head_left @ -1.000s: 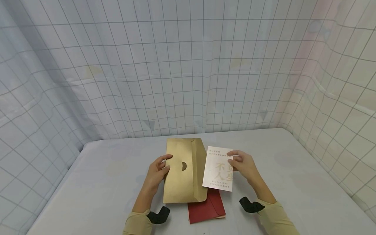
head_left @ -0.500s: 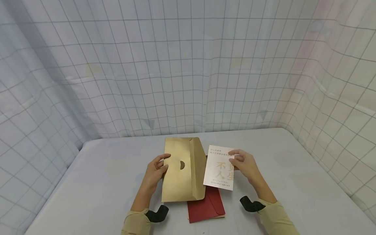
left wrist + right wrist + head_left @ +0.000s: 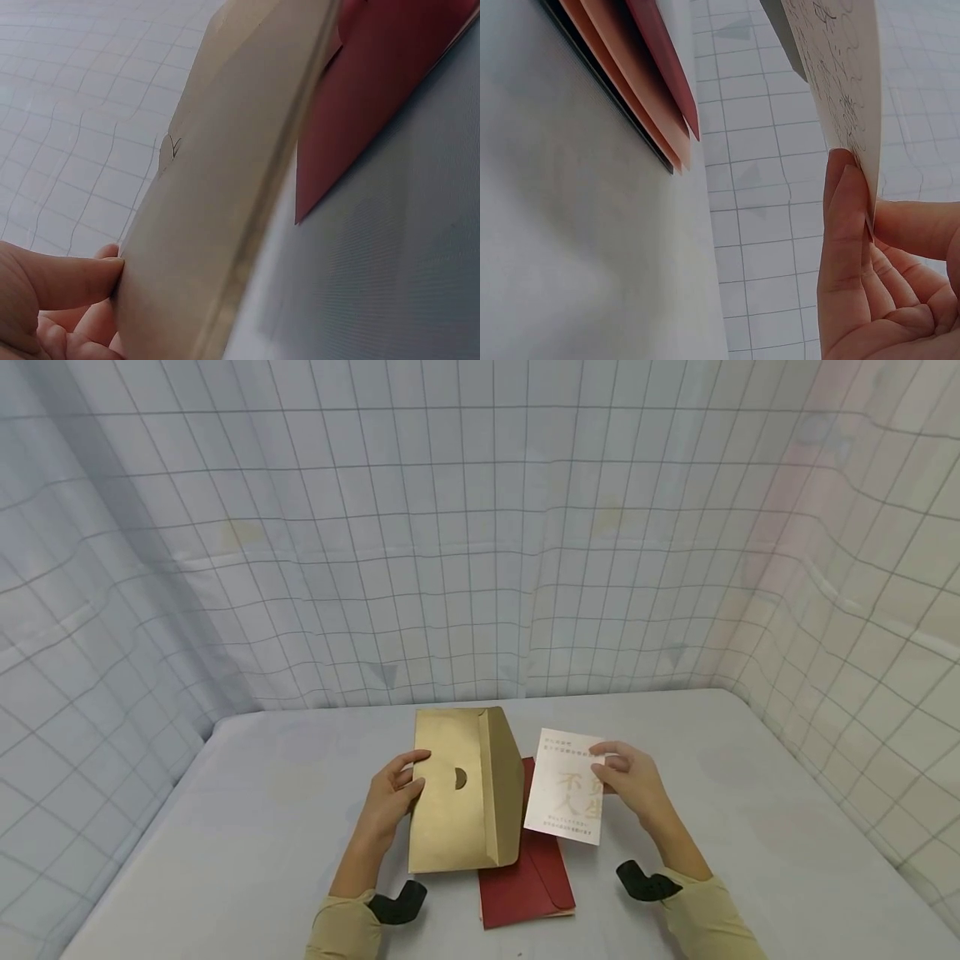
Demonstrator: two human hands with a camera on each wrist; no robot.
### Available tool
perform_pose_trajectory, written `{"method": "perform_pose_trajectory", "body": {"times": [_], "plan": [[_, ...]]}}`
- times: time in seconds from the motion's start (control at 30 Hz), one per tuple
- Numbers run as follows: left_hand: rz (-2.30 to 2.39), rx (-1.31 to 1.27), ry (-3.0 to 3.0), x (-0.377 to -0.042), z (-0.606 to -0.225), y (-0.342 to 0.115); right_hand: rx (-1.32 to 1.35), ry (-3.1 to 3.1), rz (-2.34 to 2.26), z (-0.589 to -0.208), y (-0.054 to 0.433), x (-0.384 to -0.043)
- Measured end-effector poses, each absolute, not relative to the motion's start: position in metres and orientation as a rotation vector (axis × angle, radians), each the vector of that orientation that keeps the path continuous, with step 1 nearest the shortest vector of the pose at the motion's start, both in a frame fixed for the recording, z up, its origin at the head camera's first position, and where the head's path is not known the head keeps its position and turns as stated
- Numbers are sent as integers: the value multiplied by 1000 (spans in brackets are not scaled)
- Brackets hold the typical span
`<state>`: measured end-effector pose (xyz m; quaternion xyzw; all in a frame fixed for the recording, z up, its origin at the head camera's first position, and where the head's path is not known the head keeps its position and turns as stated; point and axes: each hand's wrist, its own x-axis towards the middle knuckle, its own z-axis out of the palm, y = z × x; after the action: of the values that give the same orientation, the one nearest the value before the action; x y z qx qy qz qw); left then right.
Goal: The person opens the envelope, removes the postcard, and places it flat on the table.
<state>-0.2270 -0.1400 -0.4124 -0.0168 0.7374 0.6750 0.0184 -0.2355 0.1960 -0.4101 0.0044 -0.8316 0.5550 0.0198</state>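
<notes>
In the head view, my left hand [image 3: 393, 793] pinches the left edge of a gold envelope [image 3: 450, 827], its flap open toward the right and a half-round notch near its middle. The left wrist view shows the thumb against the edge of this envelope [image 3: 217, 195]. My right hand [image 3: 632, 778] pinches the right edge of a white card [image 3: 558, 810] with gold and dark characters on its face. Handwriting shows on the other side of the card [image 3: 844, 82] in the right wrist view. Card and envelope are apart, with a narrow gap between them.
A red envelope [image 3: 525, 893] lies on the white table [image 3: 262, 843], partly hidden under the gold envelope and card. Below it in the right wrist view are orange-pink layers [image 3: 634, 86] and a dark one. A grid-patterned curtain [image 3: 480, 543] stands behind and at both sides.
The gold envelope has shifted left with my left hand. The card has moved slightly right in my right hand, widening the gap and uncovering more of the red envelope.
</notes>
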Motion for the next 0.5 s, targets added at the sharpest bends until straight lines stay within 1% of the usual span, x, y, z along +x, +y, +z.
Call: {"method": "perform_pose_trajectory", "body": {"times": [0.5], "plan": [[2088,-112,2297,-227,-412,-153,51,-2543,1744,-410,211,-238]]}}
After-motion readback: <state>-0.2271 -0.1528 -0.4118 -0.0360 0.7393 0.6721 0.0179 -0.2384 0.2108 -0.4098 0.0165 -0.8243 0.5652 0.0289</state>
